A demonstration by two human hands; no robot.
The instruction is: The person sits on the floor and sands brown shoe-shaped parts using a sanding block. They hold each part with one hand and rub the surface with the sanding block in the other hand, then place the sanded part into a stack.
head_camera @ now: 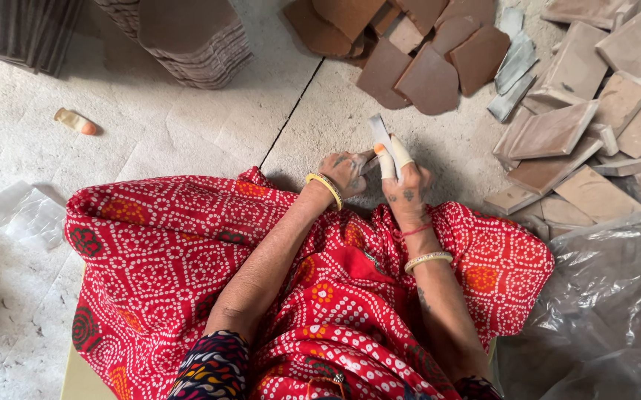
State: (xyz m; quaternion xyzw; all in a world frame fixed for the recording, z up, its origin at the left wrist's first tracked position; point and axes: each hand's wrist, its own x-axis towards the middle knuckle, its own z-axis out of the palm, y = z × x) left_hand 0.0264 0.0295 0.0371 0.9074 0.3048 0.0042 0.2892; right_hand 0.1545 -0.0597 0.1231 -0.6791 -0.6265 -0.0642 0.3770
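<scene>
Concrete floor [187, 141], brown cardboard pieces [424, 67] scattered ahead. Person seated, red dotted cloth [187, 252] over the lap. Right hand [406, 185], fingers taped, pinches a pale flat strip [380, 133] held upright. Left hand [344, 172] curled, touching the strip's lower end just beside it.

We see soft, even daylight over the concrete floor [187, 141], with faint shadows beneath the stacked brown sheets [194, 37]. Focus holds sharp throughout; the clear plastic bag [602, 296] shows mild glare.
</scene>
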